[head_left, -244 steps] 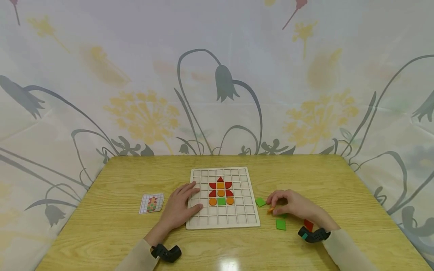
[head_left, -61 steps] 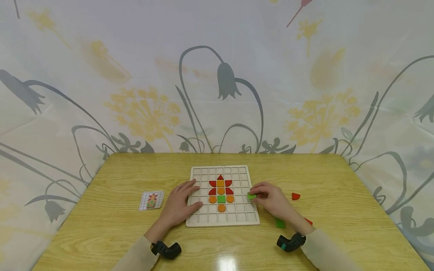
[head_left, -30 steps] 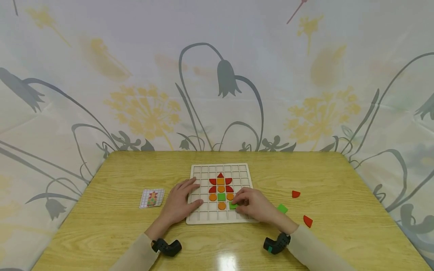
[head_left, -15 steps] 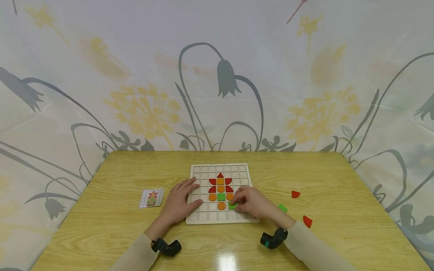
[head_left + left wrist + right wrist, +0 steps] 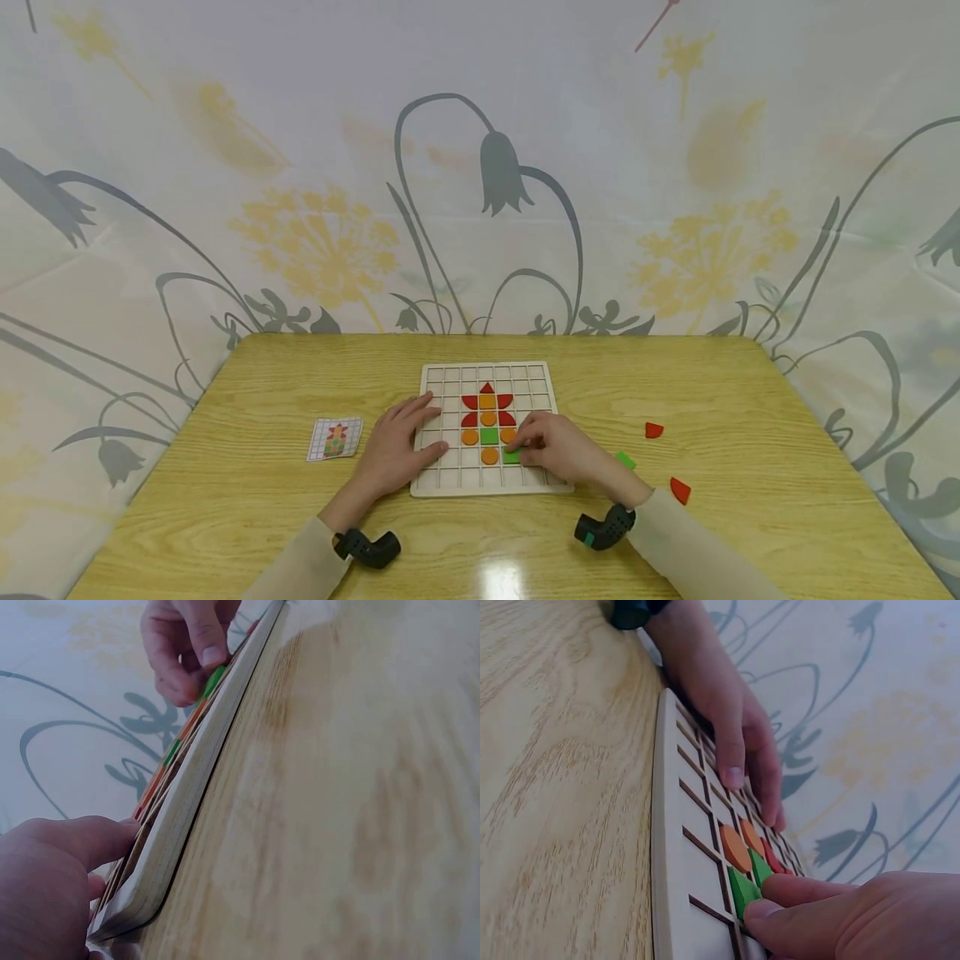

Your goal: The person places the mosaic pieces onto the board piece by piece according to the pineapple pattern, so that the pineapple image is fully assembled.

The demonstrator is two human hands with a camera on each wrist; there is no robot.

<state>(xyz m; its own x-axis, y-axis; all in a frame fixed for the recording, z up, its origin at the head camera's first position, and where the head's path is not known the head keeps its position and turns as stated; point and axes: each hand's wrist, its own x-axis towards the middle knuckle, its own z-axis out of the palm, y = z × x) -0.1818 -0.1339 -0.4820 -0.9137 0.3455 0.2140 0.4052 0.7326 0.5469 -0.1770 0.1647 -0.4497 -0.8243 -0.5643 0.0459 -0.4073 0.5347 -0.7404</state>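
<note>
A pale gridded board (image 5: 450, 481) lies mid-table, with red, orange and green pieces in its cells. My left hand (image 5: 397, 446) rests spread on its left edge, thumb and fingertips on the grid. My right hand (image 5: 561, 450) pinches a green square (image 5: 512, 457) at the cell right of the lowest orange disc (image 5: 490, 456). In the right wrist view the thumb and a finger hold that green square (image 5: 742, 891), which looks slightly tilted. Above the disc sits another green square (image 5: 489, 436). The right fingers partly hide the orange disc (image 5: 507, 435) above the held piece.
A small printed pattern card (image 5: 334, 439) lies left of the board. To the right are a red piece (image 5: 654, 430), another red piece (image 5: 680, 490) and a green piece (image 5: 626, 460) partly behind the right forearm. A patterned curtain stands behind the table.
Since the earlier frames, an orange disc has come onto the lower row, and my right hand has carried a green square leftward from the board's right edge. The left hand has stayed in place.
</note>
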